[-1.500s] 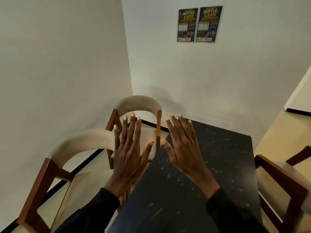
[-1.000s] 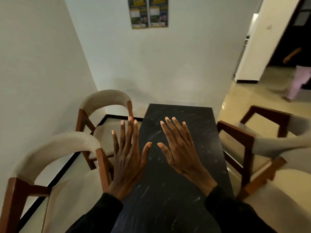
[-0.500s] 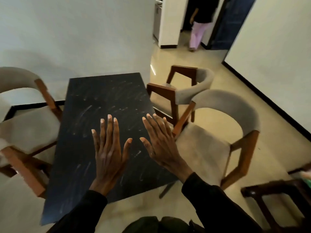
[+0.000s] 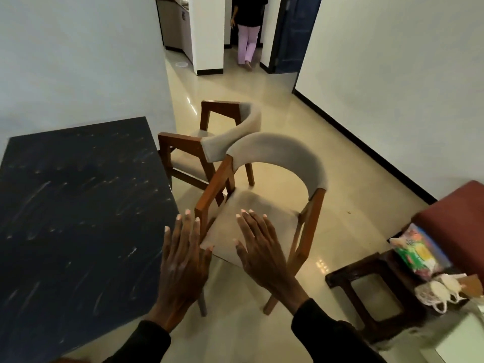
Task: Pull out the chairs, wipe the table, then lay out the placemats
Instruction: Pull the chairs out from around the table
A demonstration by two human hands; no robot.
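Observation:
A black stone-patterned table [image 4: 78,205] fills the left of the view, its top streaked. Right of it stand two wooden chairs with grey padded backs: a near chair [image 4: 277,158] and a far chair [image 4: 233,132], both set away from the table edge. My left hand [image 4: 183,265] is held flat in the air over the table's right edge, fingers straight and spread. My right hand [image 4: 262,252] hovers flat in front of the near chair's seat. Neither hand holds anything.
A dark wooden side table [image 4: 372,292] at the right carries a colourful packet [image 4: 419,252] and a mesh bag [image 4: 440,294]. A red cushioned seat [image 4: 455,218] is behind it. A person in pink trousers [image 4: 247,38] walks away down the hallway.
My view has swung from the left-side chairs and the corner wall to the right side of the table. Both hands stay flat and empty in front of me.

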